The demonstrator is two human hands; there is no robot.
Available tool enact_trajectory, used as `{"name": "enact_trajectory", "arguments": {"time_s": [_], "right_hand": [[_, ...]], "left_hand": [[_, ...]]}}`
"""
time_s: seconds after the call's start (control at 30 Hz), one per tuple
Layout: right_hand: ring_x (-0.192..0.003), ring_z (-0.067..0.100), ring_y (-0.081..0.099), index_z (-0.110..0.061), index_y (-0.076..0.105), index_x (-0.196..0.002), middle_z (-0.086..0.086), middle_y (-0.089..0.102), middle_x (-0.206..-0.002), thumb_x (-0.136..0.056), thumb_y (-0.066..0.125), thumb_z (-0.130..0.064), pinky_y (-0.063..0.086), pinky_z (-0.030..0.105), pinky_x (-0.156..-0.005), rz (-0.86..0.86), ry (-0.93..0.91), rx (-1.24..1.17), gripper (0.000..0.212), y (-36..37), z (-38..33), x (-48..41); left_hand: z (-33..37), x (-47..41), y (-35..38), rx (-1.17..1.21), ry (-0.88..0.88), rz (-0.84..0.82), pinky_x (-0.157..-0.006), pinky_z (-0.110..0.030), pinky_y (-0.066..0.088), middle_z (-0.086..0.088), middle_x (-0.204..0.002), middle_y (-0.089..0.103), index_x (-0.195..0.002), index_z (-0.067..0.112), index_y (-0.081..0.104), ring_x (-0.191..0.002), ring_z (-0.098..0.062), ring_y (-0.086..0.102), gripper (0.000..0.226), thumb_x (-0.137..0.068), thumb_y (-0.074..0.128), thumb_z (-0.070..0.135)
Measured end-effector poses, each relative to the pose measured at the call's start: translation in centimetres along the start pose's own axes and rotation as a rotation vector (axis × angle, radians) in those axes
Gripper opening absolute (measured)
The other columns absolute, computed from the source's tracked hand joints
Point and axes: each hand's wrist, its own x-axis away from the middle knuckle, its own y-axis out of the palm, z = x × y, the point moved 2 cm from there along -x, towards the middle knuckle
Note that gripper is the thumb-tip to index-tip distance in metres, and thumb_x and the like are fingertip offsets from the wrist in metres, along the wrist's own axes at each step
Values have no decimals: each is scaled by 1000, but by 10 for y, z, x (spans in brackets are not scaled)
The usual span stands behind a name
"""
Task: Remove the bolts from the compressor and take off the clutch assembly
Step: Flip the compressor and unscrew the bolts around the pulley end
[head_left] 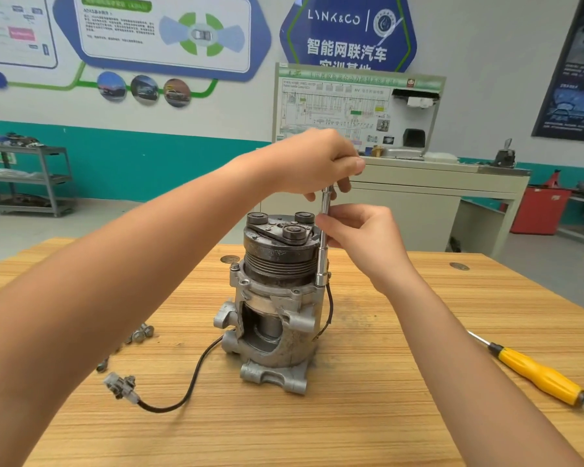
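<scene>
A white and teal wall (182, 156) with posters closes the room. The wooden table (351, 426) carries the compressor (273, 332) upright in its middle, with the clutch assembly (279, 244) on top. At its 3 o'clock stands a socket driver (323, 254). The left hand (314, 163) grips its top and the right hand (361, 237) pinches its shaft. A yellow screwdriver (536, 375) lies at 4 o'clock, and loose bolts (142, 333) at 9 o'clock.

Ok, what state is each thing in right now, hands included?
Compressor: upright on the table.
Clutch: mounted on top.
Socket wrench: vertical, lower end seated at the right flange.
Left hand: grips the wrench's top.
Right hand: pinches its shaft.
Loose bolts: lying on the table, left.
Screwdriver: lying untouched, right.
Plug: unconnected, on the table.
</scene>
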Motion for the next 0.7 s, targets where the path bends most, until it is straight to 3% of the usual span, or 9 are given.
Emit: {"name": "enact_trajectory", "arguments": {"time_s": [0.17,0.23,0.3,0.4,0.47,0.57,0.63,0.7], "right_hand": [[-72,5,64,-31,65,-75,-14,67,-72,-81,69,-28,52,24,-68,74,-48,90,7,-1,3,6],[-67,3,60,-26,66,-79,-16,63,-67,-79,71,-31,47,18,-63,136,-96,201,7,-1,3,9],[-66,6,58,-20,66,-79,-16,59,-64,-77,73,-33,45,20,-64,173,-141,305,15,2,3,12],[-62,0,55,-18,65,-74,-14,57,-62,-78,72,-29,42,14,-61,153,-168,313,13,5,4,15],[-62,-1,56,-22,63,-71,-14,59,-62,-80,69,-26,42,12,-59,92,-140,292,11,4,2,13],[-66,3,59,-21,67,-74,-10,65,-68,-85,63,-25,45,18,-63,-23,-62,235,13,0,1,8],[-71,7,61,-16,69,-78,-5,68,-73,-88,59,-26,46,23,-67,-60,-40,211,18,0,2,9],[-73,15,61,-11,68,-80,2,68,-75,-89,58,-28,46,27,-66,-19,-82,255,21,1,5,11]], "left_hand": [[2,-2,4,82,-8,-20,-48,-15,51,14,-77,67,-99,20,63,-56,8,58,21,-98,45,30],[6,-4,8,95,-10,-13,-46,-15,49,12,-69,67,-87,21,62,-52,7,57,20,-97,48,31],[7,-6,11,116,-42,0,-42,-15,46,10,-58,66,-80,21,60,-49,1,57,21,-96,50,30],[0,-4,12,194,-151,-10,-42,-16,46,8,-61,69,-97,17,62,-46,-4,59,16,-96,48,24],[-7,1,9,345,-214,-46,-48,-18,50,4,-81,71,-103,23,60,-56,-6,66,15,-96,47,20],[-18,11,1,516,-232,-78,-64,-24,56,4,-102,70,-100,25,61,-81,-10,70,12,-96,50,24],[-24,16,-4,542,-218,-51,-69,-26,56,6,-99,71,-97,24,64,-86,-7,69,9,-94,55,25],[-26,19,-6,463,-207,29,-71,-26,55,10,-83,72,-91,23,66,-80,-2,69,8,-91,59,28]]}}
